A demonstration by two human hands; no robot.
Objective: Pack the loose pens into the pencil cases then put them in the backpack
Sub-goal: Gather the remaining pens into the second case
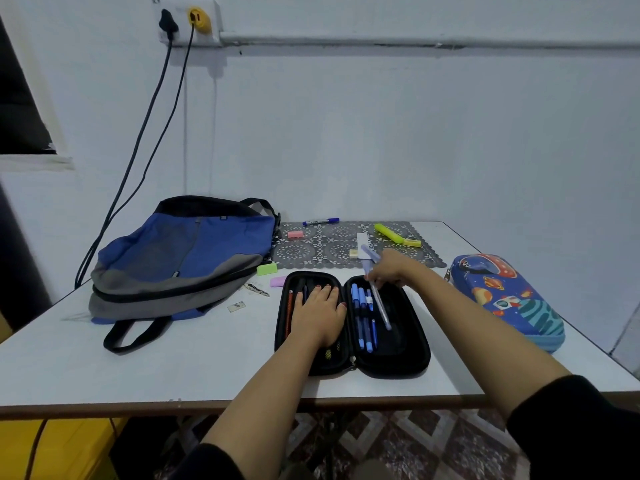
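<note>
Black rigid case (pixel 412 358) open; right hand (pixel 391 268) pinches slim pen (pixel 381 306).

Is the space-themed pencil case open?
No, the space-themed pencil case lies closed near the right edge of the table, with neither hand touching it.

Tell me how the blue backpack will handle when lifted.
The blue backpack lies slumped and fairly flat on the table, so it is probably light and near empty. Its fabric sags in folds, so it will likely droop rather than keep its shape. Its loose black strap may trail behind.
</note>
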